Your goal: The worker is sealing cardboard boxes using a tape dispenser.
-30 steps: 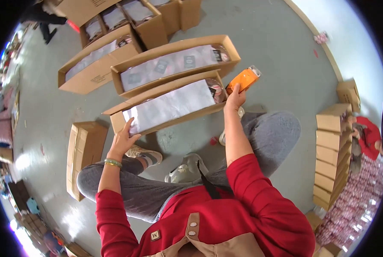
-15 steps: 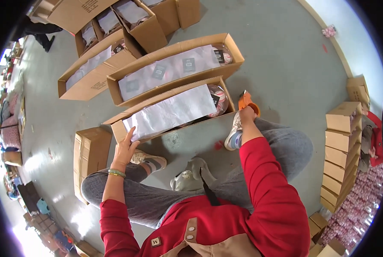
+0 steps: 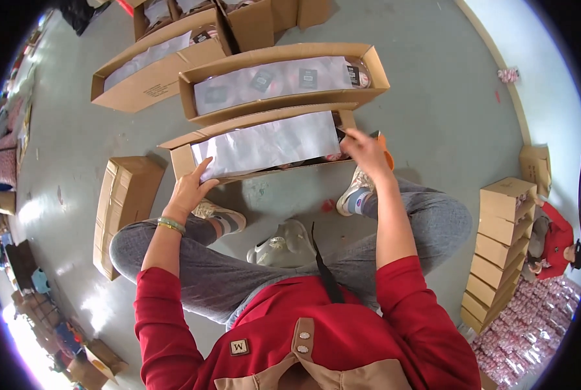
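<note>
A long open cardboard box (image 3: 256,174) lies in front of me, with a white sheet (image 3: 271,140) spread over most of its contents. Red-and-white striped balls (image 3: 334,156) in clear wrap show at its right end. My left hand (image 3: 187,192) rests on the sheet's left end and the box edge, thumb and fingers apart. Over the right end hovers my right hand (image 3: 368,156), its fingers bent near the sheet's edge and smeared by motion. Just behind it an orange tape dispenser (image 3: 386,151) stands by the box corner, partly hidden by the hand.
A second filled box (image 3: 290,81) lies right behind, and another filled box (image 3: 154,71) sits farther left. A closed carton (image 3: 128,208) stands by my left knee. At the right are stacked cartons (image 3: 495,253), a seated person (image 3: 554,244) and many wrapped red-and-white bundles (image 3: 524,331).
My right hand has let go of the orange tape dispenser and moved left over the box's right end. My left hand stays at the sheet's left end. The view has shifted.
</note>
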Action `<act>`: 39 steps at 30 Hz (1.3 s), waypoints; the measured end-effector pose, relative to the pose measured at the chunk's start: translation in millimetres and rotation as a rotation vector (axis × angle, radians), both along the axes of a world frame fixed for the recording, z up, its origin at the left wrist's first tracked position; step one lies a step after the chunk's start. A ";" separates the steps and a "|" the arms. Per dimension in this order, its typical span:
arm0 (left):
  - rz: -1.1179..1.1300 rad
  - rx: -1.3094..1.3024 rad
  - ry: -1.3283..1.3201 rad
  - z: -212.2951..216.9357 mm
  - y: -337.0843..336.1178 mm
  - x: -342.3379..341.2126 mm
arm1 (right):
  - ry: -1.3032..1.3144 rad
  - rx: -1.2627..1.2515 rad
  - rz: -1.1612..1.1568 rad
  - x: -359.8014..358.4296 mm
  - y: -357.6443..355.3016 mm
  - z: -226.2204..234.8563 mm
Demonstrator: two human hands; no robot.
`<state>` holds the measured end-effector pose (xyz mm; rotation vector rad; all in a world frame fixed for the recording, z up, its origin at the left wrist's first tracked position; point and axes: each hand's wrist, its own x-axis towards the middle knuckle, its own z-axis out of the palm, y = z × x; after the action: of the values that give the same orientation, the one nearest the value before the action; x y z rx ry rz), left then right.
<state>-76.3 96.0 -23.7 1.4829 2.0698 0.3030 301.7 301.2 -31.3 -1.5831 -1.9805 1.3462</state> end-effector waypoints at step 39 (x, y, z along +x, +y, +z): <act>0.053 -0.009 0.729 -14.1 6.2 -26.8 | -0.553 0.729 0.691 -17.2 41.0 -10.7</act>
<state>-103.1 102.2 -37.8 1.6984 2.6534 -0.2784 284.5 342.2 -42.0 -0.9942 -3.0356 0.1792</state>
